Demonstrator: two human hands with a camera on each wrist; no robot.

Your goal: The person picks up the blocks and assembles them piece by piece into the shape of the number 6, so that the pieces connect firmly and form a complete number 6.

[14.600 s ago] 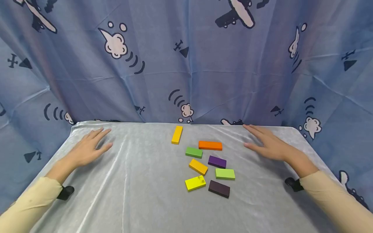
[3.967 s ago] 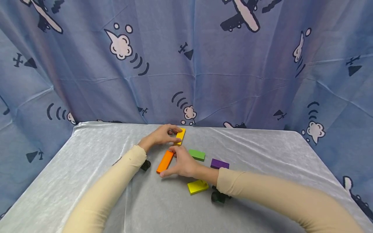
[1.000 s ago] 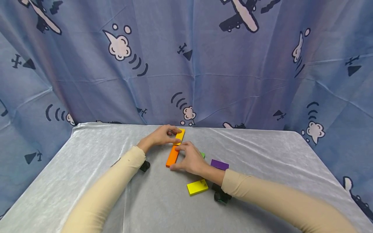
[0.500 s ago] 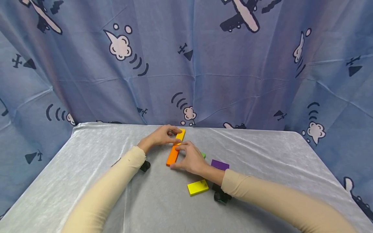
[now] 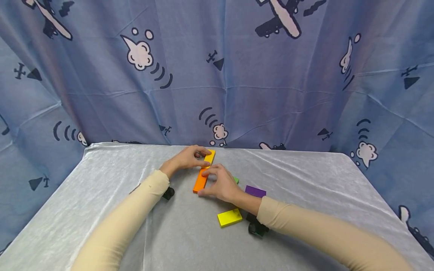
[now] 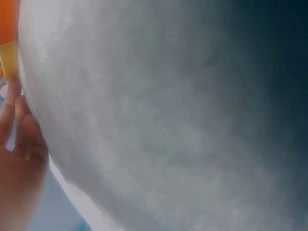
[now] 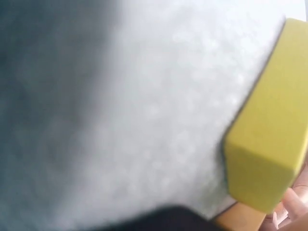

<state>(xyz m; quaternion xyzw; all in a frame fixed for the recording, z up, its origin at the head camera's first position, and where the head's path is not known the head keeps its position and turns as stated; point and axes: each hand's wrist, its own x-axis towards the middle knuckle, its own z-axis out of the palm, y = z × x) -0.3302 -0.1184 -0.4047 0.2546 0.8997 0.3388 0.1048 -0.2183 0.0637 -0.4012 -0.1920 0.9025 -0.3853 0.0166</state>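
Note:
Two flat rectangular blocks lie end to end on the cloth in the head view: a golden-yellow block (image 5: 210,157) behind and an orange block (image 5: 200,182) in front. My left hand (image 5: 184,158) holds the golden-yellow one from its left side, thumb near the front end and forefinger further back. With thumb and forefinger at its two ends, my right hand (image 5: 223,185) holds the orange block from the right. The left wrist view shows the golden-yellow block (image 6: 8,57) by my fingertips, meeting the orange block (image 6: 7,21).
A lemon-yellow block (image 5: 229,218) and a purple block (image 5: 255,191) lie by my right wrist; a green block (image 5: 236,180) is mostly covered by that hand. An orange-toned block (image 7: 242,217) shows low in the right wrist view. A patterned blue curtain (image 5: 183,75) hangs behind the table.
Since the start, the orange block has been turned and brought left, then moved up to the golden-yellow block's near end. Over the last second, hands and blocks have hardly moved.

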